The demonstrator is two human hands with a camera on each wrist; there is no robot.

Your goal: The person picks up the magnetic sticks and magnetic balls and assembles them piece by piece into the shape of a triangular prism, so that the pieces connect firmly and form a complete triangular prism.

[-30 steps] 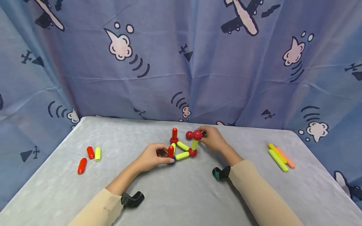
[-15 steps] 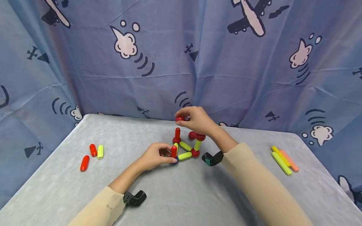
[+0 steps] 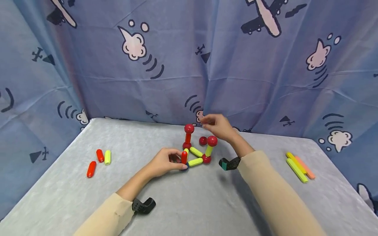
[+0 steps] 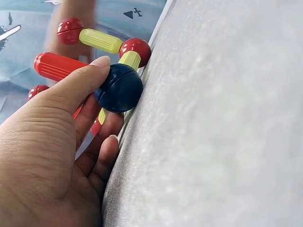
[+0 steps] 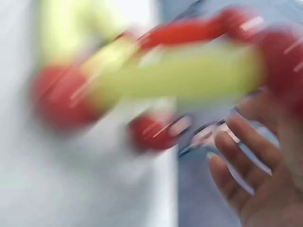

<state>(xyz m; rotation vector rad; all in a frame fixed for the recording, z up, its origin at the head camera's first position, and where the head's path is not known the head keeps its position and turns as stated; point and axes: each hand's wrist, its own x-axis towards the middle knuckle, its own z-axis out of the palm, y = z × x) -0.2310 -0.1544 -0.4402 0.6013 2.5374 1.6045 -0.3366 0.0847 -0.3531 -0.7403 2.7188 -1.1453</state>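
A triangular frame of magnetic sticks and balls stands in the head view, with yellow-green rods (image 3: 195, 162) along its base. My left hand (image 3: 164, 161) grips the dark blue ball (image 4: 119, 88) at the near left corner, thumb on its top side; a red rod (image 3: 184, 157) rises from that ball. At the back corner another upright red rod (image 3: 188, 138) carries a red ball (image 3: 189, 128). On the right corner, an upright yellow-green rod (image 3: 208, 151) bears another red ball (image 3: 212, 141). My right hand (image 3: 220, 127) hovers behind the frame, fingers relaxed, holding nothing.
A loose red ball (image 3: 203, 141) lies on the grey table behind the frame. Two red rods (image 3: 91, 169) and a yellow-green rod (image 3: 107, 157) lie at left. Longer yellow, green and orange rods (image 3: 297, 170) lie at right. A patterned curtain (image 3: 171, 65) hangs beyond the table.
My right hand picked up a red ball, set it on top of the back red rod, let go and drew away to the right. My left hand keeps its grip on the blue ball.
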